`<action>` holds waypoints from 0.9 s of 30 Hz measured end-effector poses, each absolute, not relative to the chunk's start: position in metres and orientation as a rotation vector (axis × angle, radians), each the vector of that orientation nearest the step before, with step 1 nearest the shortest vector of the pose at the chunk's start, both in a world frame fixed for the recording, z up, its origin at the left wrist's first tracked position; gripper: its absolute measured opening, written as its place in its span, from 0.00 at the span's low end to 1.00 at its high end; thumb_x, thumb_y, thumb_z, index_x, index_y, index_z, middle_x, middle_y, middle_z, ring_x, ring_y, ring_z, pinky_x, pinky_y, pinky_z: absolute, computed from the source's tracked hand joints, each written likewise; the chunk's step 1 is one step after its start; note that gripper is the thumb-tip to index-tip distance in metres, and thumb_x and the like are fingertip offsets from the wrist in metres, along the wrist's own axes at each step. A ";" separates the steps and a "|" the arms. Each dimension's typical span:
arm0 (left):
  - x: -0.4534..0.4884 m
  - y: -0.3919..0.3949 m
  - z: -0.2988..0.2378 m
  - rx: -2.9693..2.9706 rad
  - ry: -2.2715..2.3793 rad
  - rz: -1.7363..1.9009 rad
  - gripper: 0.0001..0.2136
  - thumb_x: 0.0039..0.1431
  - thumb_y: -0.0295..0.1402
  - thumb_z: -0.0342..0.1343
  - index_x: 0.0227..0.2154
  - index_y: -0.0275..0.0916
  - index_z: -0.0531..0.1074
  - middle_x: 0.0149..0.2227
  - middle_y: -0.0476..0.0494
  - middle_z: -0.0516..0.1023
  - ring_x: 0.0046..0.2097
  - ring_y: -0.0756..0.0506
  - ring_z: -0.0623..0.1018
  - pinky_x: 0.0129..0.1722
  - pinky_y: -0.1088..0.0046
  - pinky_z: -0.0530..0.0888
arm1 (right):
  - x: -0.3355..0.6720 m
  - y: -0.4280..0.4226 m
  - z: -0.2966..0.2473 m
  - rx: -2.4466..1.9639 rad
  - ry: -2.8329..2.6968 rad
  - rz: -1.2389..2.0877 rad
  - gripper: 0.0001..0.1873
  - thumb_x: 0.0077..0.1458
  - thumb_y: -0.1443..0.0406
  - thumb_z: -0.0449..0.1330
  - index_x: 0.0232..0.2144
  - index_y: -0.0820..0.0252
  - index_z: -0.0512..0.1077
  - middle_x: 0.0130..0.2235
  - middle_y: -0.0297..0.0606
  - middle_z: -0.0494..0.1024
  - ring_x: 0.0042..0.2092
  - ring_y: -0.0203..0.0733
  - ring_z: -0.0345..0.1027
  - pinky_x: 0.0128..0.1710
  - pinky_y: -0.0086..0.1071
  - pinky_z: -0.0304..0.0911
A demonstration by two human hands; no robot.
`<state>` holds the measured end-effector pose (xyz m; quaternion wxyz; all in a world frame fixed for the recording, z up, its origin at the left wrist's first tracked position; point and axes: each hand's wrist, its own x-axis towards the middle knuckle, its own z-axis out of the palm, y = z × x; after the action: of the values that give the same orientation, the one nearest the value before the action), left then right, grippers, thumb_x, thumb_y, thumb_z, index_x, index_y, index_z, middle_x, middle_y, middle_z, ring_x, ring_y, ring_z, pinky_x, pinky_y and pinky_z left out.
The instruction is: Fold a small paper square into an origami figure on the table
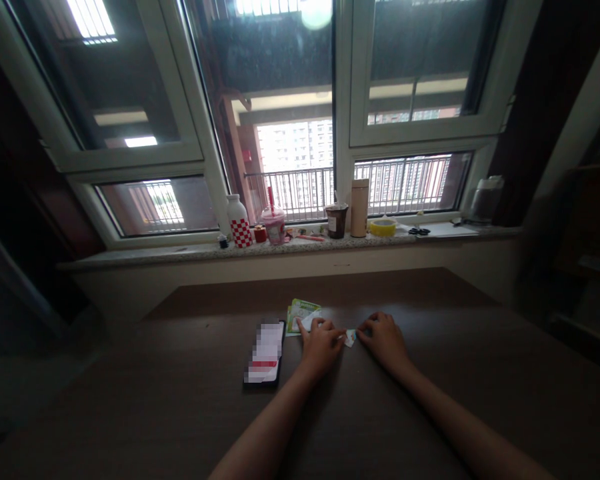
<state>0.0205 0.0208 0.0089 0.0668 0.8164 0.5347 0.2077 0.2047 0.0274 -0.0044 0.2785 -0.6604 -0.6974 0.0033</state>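
On a dark wooden table (pixel 430 400) my two hands meet over a small folded piece of white paper (pixel 351 338). My left hand (pixel 321 347) has its fingers curled and pinches the paper's left side. My right hand (pixel 386 339) is also curled and pinches the right side. Both hands rest low on the tabletop. Just behind my left hand lies a small stack of green and white paper sheets (pixel 300 313). A phone (pixel 265 353) lies flat to the left of my left hand, screen lit.
A stone windowsill (pixel 180 252) runs behind the table with a red-checked bottle (pixel 239 223), a pink lidded cup (pixel 274 225), a dark cup (pixel 337 221), a tall beige flask (pixel 359 207), a yellow tape roll (pixel 383 227) and scissors (pixel 419 231).
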 end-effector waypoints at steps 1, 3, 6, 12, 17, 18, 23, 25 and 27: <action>0.021 0.021 0.009 2.459 1.605 0.636 0.11 0.63 0.40 0.51 0.46 0.58 0.75 0.44 0.50 0.76 0.55 0.39 0.64 0.58 0.30 0.32 | 0.204 0.027 -0.004 -1.782 -1.870 0.021 0.09 0.53 0.58 0.61 0.30 0.54 0.79 0.41 0.42 0.72 0.47 0.49 0.63 0.44 0.37 0.58; 0.021 0.021 0.009 2.454 1.600 0.646 0.11 0.62 0.40 0.52 0.45 0.58 0.75 0.44 0.50 0.76 0.55 0.39 0.65 0.57 0.30 0.32 | 0.203 0.026 -0.003 -1.800 -1.865 0.042 0.10 0.53 0.57 0.61 0.31 0.54 0.78 0.41 0.42 0.72 0.47 0.49 0.63 0.43 0.36 0.58; 0.022 0.020 0.010 2.448 1.621 0.615 0.11 0.63 0.41 0.50 0.44 0.56 0.76 0.44 0.49 0.76 0.55 0.39 0.65 0.58 0.31 0.32 | 0.202 0.024 -0.003 -1.824 -1.859 0.076 0.11 0.52 0.55 0.61 0.31 0.55 0.77 0.41 0.42 0.72 0.48 0.50 0.63 0.43 0.37 0.58; 0.023 0.020 0.011 2.444 1.657 0.564 0.12 0.64 0.41 0.49 0.42 0.57 0.77 0.44 0.49 0.75 0.55 0.39 0.64 0.58 0.31 0.33 | 0.200 0.021 -0.008 -1.792 -1.878 0.103 0.14 0.49 0.54 0.62 0.34 0.56 0.76 0.43 0.42 0.71 0.48 0.50 0.63 0.45 0.38 0.58; 0.022 0.024 0.006 2.458 1.637 0.600 0.11 0.64 0.41 0.49 0.42 0.58 0.77 0.43 0.49 0.75 0.54 0.39 0.65 0.57 0.29 0.33 | 0.200 0.020 -0.010 -1.725 -1.855 0.057 0.13 0.51 0.56 0.63 0.38 0.54 0.76 0.44 0.42 0.71 0.48 0.49 0.63 0.46 0.38 0.58; 0.021 0.024 0.006 2.461 1.629 0.603 0.11 0.64 0.41 0.50 0.42 0.58 0.77 0.43 0.49 0.75 0.54 0.39 0.65 0.57 0.29 0.33 | 0.200 0.020 -0.010 -1.711 -1.858 0.041 0.12 0.51 0.56 0.63 0.38 0.53 0.76 0.45 0.42 0.71 0.49 0.49 0.62 0.46 0.38 0.58; 0.020 0.025 0.004 2.469 1.622 0.631 0.10 0.62 0.42 0.52 0.43 0.57 0.77 0.44 0.49 0.74 0.55 0.39 0.64 0.58 0.30 0.32 | 0.199 0.023 -0.006 -1.697 -1.913 -0.008 0.07 0.54 0.59 0.62 0.33 0.50 0.79 0.44 0.41 0.72 0.49 0.49 0.61 0.47 0.39 0.57; 0.020 0.025 0.003 2.469 1.629 0.638 0.10 0.62 0.43 0.52 0.42 0.58 0.77 0.44 0.49 0.74 0.54 0.39 0.65 0.58 0.30 0.32 | 0.200 0.024 -0.005 -1.710 -1.918 0.010 0.08 0.54 0.58 0.62 0.35 0.48 0.80 0.44 0.41 0.72 0.49 0.49 0.60 0.47 0.39 0.57; 0.020 0.025 0.003 2.471 1.628 0.640 0.10 0.62 0.42 0.52 0.42 0.58 0.77 0.43 0.50 0.74 0.54 0.39 0.65 0.58 0.29 0.32 | 0.201 0.025 -0.005 -1.739 -1.911 0.058 0.09 0.53 0.56 0.62 0.36 0.45 0.80 0.44 0.41 0.72 0.49 0.50 0.60 0.46 0.40 0.57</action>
<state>0.0204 0.0255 0.0032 0.0571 0.8148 0.5368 0.2112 0.2013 0.0248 -0.0050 0.2750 -0.6470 -0.7108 0.0217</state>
